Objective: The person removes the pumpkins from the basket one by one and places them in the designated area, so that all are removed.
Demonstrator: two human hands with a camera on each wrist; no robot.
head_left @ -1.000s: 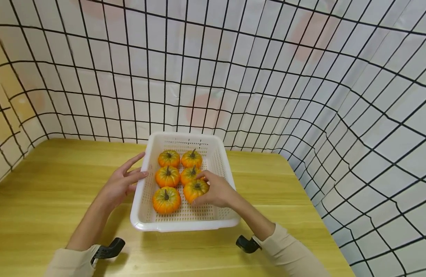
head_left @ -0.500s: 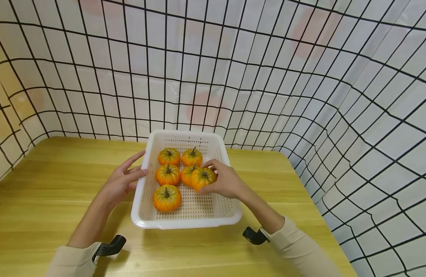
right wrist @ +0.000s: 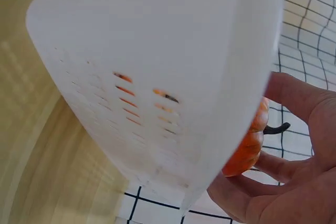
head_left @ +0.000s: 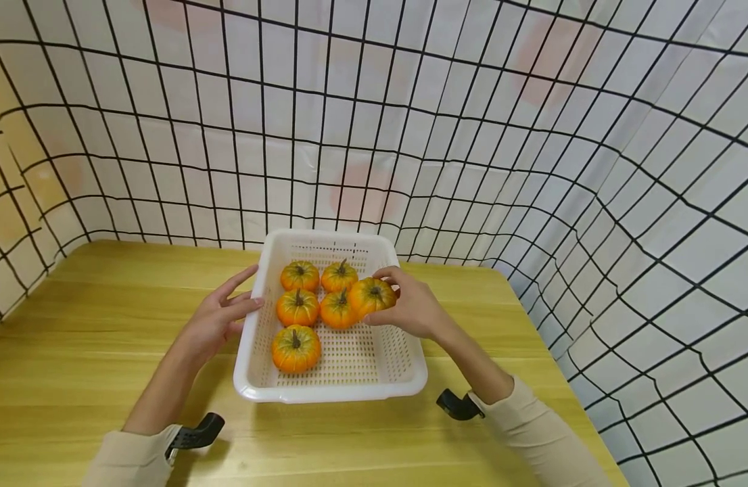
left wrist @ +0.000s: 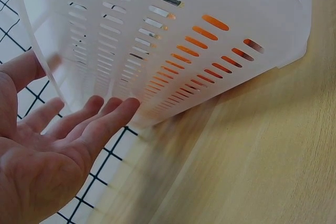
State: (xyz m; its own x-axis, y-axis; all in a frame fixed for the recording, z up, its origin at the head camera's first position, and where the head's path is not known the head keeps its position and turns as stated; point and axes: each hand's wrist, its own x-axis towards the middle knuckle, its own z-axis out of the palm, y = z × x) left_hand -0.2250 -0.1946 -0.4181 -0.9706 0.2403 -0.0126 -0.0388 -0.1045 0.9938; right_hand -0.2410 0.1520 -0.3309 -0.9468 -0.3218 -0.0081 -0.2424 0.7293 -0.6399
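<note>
A white plastic basket (head_left: pixel 331 392) with slotted walls holds several small orange pumpkins, among them a front-left pumpkin (head_left: pixel 296 349) and a middle pumpkin (head_left: pixel 338 310). My right hand (head_left: pixel 418 308) grips another pumpkin (head_left: pixel 372 296) between thumb and fingers, raised near the basket's right wall. In the right wrist view, that pumpkin (right wrist: pixel 251 148) shows its dark stem beyond the rim, partly hidden by the wall. My left hand (head_left: pixel 212 321) holds the basket's left side. Seen from the left wrist, its thumb crosses the rim while the fingers (left wrist: pixel 113 121) lie along the outer wall.
The basket stands on a yellow wood-grain table (head_left: pixel 124 291). Behind and to the right rises a black wire grid (head_left: pixel 362 135) in front of white sheeting. Black camera mounts (head_left: pixel 194 433) sit at both wrists.
My right hand has lifted the front-right pumpkin off the basket floor and carried it up, back and right, towards the right rim. My left hand stays on the basket's left side.
</note>
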